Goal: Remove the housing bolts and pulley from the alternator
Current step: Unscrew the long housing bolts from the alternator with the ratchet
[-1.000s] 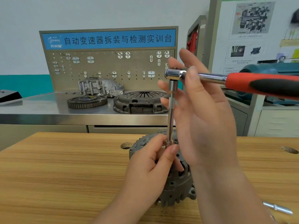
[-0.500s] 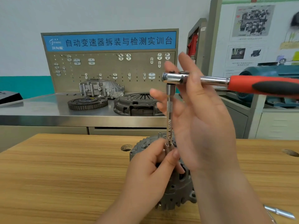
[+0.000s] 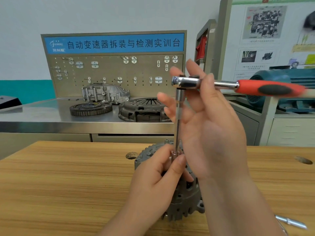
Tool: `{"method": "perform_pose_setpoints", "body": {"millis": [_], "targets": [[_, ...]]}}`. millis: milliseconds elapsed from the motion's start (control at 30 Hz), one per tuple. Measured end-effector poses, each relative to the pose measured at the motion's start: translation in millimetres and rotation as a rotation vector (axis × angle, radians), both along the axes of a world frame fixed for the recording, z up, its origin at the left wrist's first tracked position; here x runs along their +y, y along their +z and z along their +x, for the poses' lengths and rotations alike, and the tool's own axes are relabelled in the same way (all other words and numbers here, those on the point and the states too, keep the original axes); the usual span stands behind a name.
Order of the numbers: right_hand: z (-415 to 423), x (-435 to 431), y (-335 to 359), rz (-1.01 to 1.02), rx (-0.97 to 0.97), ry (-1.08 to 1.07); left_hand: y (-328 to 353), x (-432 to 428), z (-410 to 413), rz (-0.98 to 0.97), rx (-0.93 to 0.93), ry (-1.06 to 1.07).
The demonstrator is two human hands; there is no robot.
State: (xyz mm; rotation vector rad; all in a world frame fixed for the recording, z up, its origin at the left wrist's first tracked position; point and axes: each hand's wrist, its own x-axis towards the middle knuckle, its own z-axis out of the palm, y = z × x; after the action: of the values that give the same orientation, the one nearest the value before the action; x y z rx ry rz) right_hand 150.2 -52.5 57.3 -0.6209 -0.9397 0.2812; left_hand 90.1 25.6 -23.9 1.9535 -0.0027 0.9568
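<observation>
A grey alternator [image 3: 184, 201] stands on the wooden table [image 3: 68, 184]. A ratchet [image 3: 185, 81] with a red and black handle [image 3: 271, 88] carries a long extension bar [image 3: 177, 126] straight down to a socket [image 3: 174, 155] on top of the alternator. My left hand [image 3: 153, 183] pinches the socket between thumb and fingers and hides the bolt and most of the alternator's top. My right hand [image 3: 214, 133] holds the ratchet head, with the thumb across the front of the shaft and the spread fingers behind it.
The table has a round hole [image 3: 131, 155] left of the alternator and another [image 3: 304, 160] at the far right. A silver tool [image 3: 289, 222] lies at the lower right. Behind stand a steel bench with a flywheel [image 3: 91, 109], a clutch cover [image 3: 143, 109] and a pegboard [image 3: 115, 74].
The ratchet handle has swung a little and now looks blurred. The ratchet head sits slightly lower and further left. My left hand has kept its pinch on the socket.
</observation>
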Motion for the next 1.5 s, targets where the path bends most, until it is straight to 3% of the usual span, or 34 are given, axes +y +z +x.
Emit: {"method": "perform_pose_setpoints", "body": {"millis": [100, 300, 567, 767, 1033, 1233, 1500], "targets": [[1.0, -1.3, 0.9, -0.035, 0.058, 0.053, 1.8, -0.1, -1.6, 0.054, 0.003, -0.007], [-1.7, 2.3, -0.6, -0.003, -0.100, -0.192, -0.2, -0.7, 0.6, -0.020, 0.002, 0.037], [-1.4, 0.6, 1.0, -0.039, 0.032, 0.100, 0.1, 1.4, -0.3, 0.011, -0.001, -0.039], [-0.1, 0.9, -0.6, -0.001, -0.088, -0.216, -0.9, 0.2, 2.4, -0.039, 0.029, 0.016], [3.0, -1.5, 1.4, -0.066, 0.054, 0.072, 2.0, 0.9, -1.6, 0.103, 0.019, 0.042], [1.2, 1.1, -1.7, -0.005, -0.035, -0.197, 3.5, -2.1, -0.9, -0.005, 0.043, 0.059], [4.7, -3.9, 1.8, -0.017, 0.109, 0.123, 4.2, -1.2, -3.2, 0.086, 0.024, 0.025]]}}
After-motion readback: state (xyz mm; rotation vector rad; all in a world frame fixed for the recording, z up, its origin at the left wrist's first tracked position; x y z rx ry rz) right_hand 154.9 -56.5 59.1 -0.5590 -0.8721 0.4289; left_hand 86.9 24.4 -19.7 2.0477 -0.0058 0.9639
